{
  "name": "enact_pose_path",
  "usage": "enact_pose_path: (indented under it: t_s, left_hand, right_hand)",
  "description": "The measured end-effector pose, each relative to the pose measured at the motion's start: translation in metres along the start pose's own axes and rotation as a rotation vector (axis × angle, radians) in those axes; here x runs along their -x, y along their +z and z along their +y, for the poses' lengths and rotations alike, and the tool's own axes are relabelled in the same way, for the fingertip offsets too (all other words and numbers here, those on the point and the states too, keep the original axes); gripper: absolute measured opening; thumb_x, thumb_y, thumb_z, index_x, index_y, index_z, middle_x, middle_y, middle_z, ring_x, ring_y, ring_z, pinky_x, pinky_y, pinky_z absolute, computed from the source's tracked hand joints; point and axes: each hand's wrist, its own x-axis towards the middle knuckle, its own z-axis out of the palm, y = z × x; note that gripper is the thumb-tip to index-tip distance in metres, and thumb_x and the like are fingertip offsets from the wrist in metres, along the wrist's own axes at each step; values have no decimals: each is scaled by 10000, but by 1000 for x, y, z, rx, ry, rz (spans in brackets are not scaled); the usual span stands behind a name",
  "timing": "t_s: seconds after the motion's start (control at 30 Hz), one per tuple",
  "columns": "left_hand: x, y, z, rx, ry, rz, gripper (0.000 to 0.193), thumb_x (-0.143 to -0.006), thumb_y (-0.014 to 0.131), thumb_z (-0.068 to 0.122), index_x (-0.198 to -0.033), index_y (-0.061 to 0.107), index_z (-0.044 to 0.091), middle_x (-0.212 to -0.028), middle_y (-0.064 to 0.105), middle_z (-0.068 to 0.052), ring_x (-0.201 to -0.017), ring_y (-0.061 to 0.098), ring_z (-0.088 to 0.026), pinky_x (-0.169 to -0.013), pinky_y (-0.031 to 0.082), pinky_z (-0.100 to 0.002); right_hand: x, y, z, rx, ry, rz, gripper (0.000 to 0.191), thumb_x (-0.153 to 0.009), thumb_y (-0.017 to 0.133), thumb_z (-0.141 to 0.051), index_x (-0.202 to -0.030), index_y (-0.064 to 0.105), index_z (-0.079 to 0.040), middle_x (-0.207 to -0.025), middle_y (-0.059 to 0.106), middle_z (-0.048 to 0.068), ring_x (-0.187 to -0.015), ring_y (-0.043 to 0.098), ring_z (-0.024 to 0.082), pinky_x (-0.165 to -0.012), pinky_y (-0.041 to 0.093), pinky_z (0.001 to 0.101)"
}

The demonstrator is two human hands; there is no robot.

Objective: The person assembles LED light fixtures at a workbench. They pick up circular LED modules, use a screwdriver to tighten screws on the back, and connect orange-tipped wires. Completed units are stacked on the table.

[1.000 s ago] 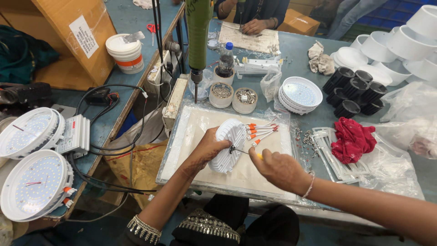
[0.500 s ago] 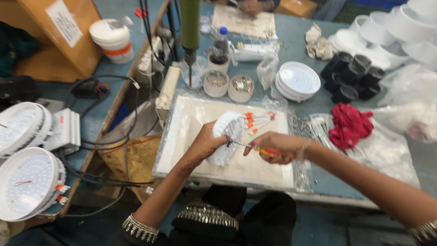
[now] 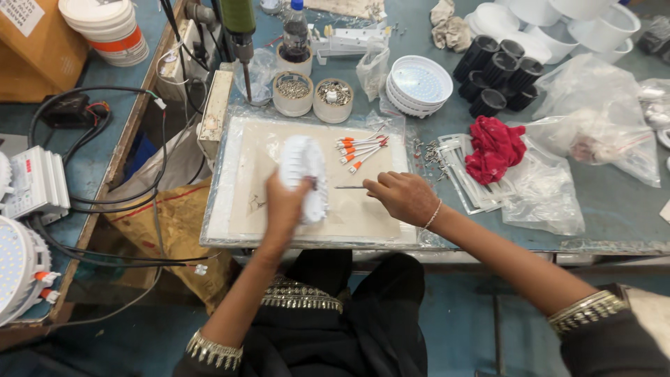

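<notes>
Over the pale plastic-covered work mat [image 3: 241, 174], the left hand [image 3: 285, 206] is closed around a white round ribbed lamp body [image 3: 304, 176], held on edge near the mat's middle and blurred with motion. The right hand [image 3: 399, 195], just right of the lamp body, pinches a thin dark-shafted tool [image 3: 351, 187] whose tip points towards it; the fingers are curled tight on it. Loose orange-tipped red and white wires [image 3: 361, 148] lie at the mat's far edge. The step appears to be fitting or wiring the lamp body; the next move likely calls for steadying it so the tool tip meets its mark.
</notes>
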Motion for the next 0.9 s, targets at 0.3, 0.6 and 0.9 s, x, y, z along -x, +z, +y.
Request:
enact_pose_path:
  t_s: [0.3,0.6,0.9]
  left_hand:
    - [2,-60,-37,735,-253,-20,636,-779,754,23,-1344,492,-107,-1250,625,-243,-1178,663,-327,-955,636,-428]
    - [-6,-67,-59,754,-306,14,620,-756,752,27,-1313,517,-106,-1196,642,-229,-1119,683,-318,-939,628,-421]
    - [-10,-66,-66,792,-277,-26,573,-763,735,-8,-1296,542,-97,-1173,665,-204,-1067,702,-286,-922,631,-396]
  right_hand:
    - [11,44,57,-158,236,148,185,-942,694,-155,-1108,682,-74,-1033,633,121,-984,630,294,-880,515,403]
    - [-36,60,85,99,137,47,52,-924,684,-103,-972,682,-82,-1042,630,67,-1046,636,260,-887,522,395]
    - [-44,39,110,-519,324,106,124,-897,693,-96,-993,671,-21,-964,663,80,-831,665,200,-733,534,331]
